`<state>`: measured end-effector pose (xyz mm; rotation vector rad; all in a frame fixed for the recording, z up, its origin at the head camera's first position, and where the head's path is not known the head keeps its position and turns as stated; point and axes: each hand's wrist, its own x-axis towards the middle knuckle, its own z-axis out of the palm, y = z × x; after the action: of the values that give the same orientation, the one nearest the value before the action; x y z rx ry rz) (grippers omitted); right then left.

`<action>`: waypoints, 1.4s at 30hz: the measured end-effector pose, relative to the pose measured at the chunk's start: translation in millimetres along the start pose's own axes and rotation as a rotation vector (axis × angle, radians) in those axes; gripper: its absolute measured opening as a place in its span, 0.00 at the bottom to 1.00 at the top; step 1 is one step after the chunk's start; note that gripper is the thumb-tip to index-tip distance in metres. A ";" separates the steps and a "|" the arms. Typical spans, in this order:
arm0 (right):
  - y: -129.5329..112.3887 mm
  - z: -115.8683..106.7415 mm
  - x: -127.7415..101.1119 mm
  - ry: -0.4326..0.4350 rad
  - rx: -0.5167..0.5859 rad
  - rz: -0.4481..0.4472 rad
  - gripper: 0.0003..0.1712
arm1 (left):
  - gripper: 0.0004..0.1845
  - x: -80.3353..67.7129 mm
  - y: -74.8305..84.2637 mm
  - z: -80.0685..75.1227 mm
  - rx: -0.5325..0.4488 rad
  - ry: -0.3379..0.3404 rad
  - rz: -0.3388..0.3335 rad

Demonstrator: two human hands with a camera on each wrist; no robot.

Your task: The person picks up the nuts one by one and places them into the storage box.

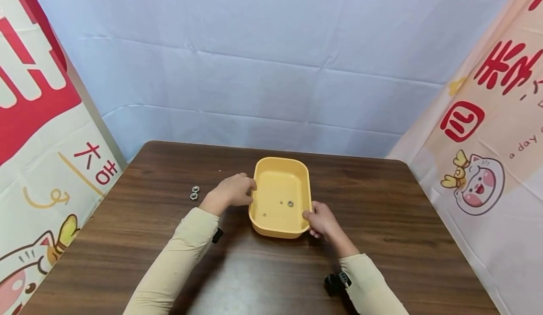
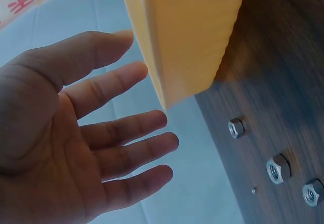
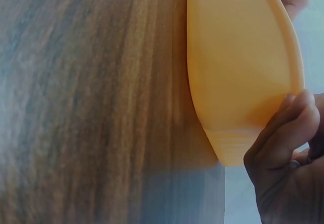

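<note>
At the left stands a white fabric panel printed in red and yellow; beside it, on the dark brown wood-grain table, two silver metal hex nuts lie close together, with a tiny metal piece farther to the right. Next, the left hand has its fingers spread and loosely extended, thumb and index tips at the tray's left rim; whether they touch it I cannot tell. The yellow rounded-rectangular tray is mid-table, holding, left to right, two tiny metal pieces and a silver hex nut in its near half. The right hand grips the tray's near right rim, thumb over the edge, fingers curled outside. Farther right hangs a pale printed panel.
</note>
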<state>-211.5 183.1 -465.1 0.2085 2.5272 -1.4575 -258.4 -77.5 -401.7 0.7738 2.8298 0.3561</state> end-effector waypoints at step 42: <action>-2.7 1.2 1.1 -0.003 0.000 -0.001 0.04 | 0.18 -34.8 -69.4 10.3 -0.068 0.024 -0.102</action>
<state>-213.0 180.7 -463.7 0.2050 2.5257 -1.4574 -259.5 -151.6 -426.8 0.6131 2.8490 0.4460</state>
